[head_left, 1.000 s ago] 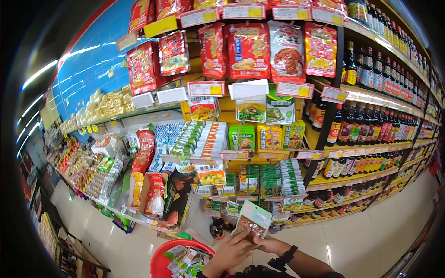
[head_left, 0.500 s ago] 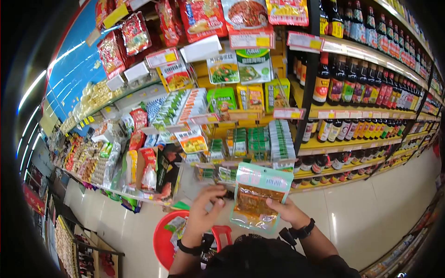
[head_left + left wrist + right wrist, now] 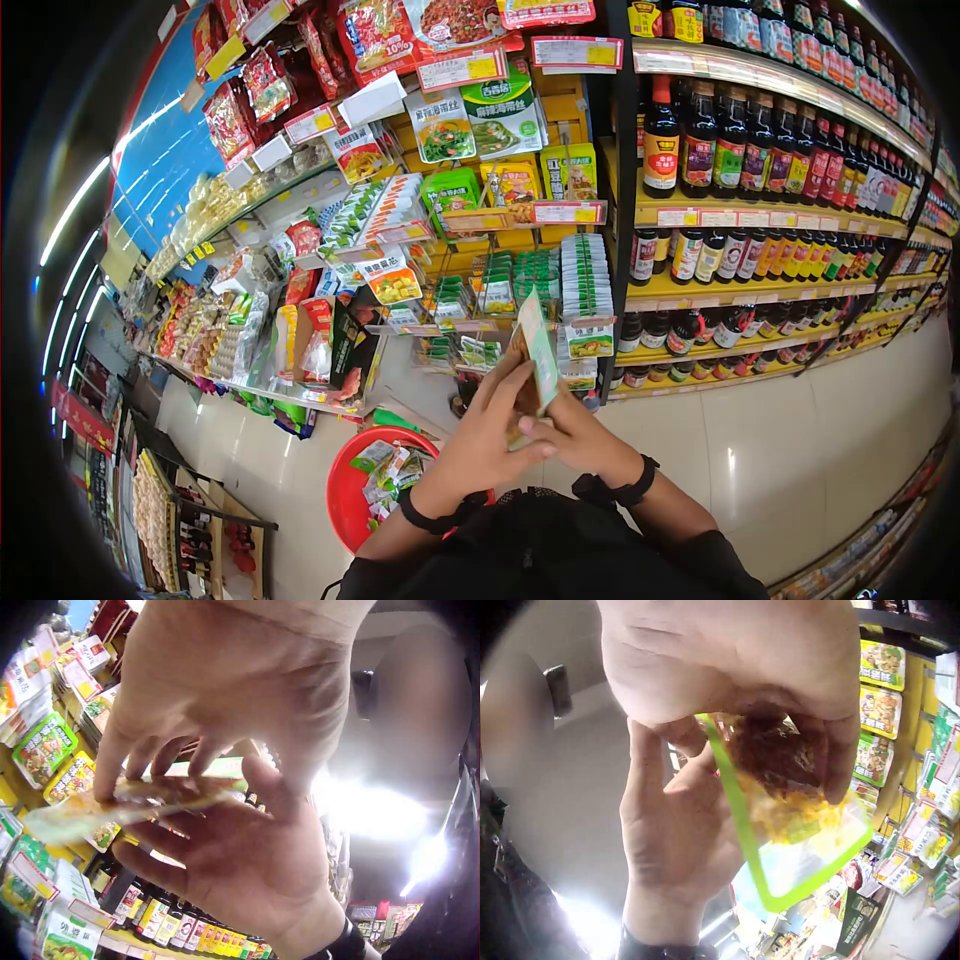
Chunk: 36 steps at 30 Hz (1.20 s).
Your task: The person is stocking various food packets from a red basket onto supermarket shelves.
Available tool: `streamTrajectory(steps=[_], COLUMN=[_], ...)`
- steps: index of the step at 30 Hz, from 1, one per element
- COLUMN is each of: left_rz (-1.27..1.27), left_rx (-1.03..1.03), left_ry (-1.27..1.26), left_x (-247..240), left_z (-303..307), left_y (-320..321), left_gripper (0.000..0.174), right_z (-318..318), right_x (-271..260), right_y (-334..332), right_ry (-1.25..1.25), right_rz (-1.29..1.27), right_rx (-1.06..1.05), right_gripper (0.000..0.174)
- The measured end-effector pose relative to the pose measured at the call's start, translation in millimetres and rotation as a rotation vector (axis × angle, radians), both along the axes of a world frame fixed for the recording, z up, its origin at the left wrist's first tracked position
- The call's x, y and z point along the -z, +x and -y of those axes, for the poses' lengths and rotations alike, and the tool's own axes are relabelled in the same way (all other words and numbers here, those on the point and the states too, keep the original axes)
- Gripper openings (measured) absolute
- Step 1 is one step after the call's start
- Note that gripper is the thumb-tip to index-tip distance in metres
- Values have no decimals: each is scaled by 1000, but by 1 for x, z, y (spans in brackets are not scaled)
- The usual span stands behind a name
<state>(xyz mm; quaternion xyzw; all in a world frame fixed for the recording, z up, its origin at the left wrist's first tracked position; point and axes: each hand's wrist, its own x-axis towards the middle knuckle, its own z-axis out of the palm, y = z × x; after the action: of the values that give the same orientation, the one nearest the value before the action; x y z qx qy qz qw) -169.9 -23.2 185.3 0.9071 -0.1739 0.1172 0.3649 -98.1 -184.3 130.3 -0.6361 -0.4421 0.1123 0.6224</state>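
A flat clear-fronted packet (image 3: pixel 538 350) with brown food inside and a pale green back stands steeply tilted between both hands. In the head view my left hand (image 3: pixel 487 440) grips its left side, and my right hand (image 3: pixel 588 432) holds it low on the right. Seen from the left wrist, the left fingertips (image 3: pixel 142 769) press on the packet (image 3: pixel 139 804), with the right hand (image 3: pixel 232 862) below it. From the right wrist, the thumb and fingers of my right hand (image 3: pixel 731 664) hold the green-edged packet (image 3: pixel 780 817); part of the left hand (image 3: pixel 682 817) shows behind.
Racks of hanging packets (image 3: pixel 500 190) stand ahead, and bottle shelves (image 3: pixel 760 212) run along the right. On the floor at lower left is a red basket (image 3: pixel 343 500) holding several packets. An open carton (image 3: pixel 345 350) sits on the counter beside the rack.
The packet has turned from facing the head camera to nearly edge-on. My left hand, apart from it half a second ago, is now on it. The head view has shifted rightward.
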Motion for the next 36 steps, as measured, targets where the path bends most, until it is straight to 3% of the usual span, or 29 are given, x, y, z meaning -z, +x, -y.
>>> streamTrajectory(steps=[3,7,10,13,14,17,18,22,25,28,32,35,36], left_rz=[52,114,152,-116,116,287,296,332,440,585,560,456,451], left_rx=[8,-67,-165,-347,-400,-321,-389,-600,-575,-564,-683,-572,-558], left_ry=[-132,-86,-226,-415,-471,-359,-419,-340,-557,-587,-520,-749,-715], left_x=[2,-8,-11,-37,-22,-31,-40,-63,-81,-94,-104,-119,-124], left_z=[6,7,7,-8,-21,-62,-64,-102,-138,-193,-280,-328,-345], left_y=[-2,-14,-21,-30,-25,-26,-27,-24,-3,23,49,64,68], left_gripper=[90,73,59,46,33,24,17,14,17,19,26,28,29], right_z=[10,14,8,5,9,14,16,16,13,5,-13,-37,-48], right_x=[4,-11,-15,-15,-16,-17,-10,5,10,8,22,6,1], right_y=[4,7,1,1,5,8,11,14,21,30,49,52,55], right_ry=[1,115,111,106,70,30,14,5,-48,-111,-148,-226,-264], right_rz=[116,164,220,220,202,63,50,-103,-197,-207,-215,-250,-277], right_rx=[-46,-202,-212,-283,-334,-450,-447,-413,-415,-381,-323,-240,-211], right_gripper=[78,75,76,70,68,56,55,55,55,52,45,47,49])
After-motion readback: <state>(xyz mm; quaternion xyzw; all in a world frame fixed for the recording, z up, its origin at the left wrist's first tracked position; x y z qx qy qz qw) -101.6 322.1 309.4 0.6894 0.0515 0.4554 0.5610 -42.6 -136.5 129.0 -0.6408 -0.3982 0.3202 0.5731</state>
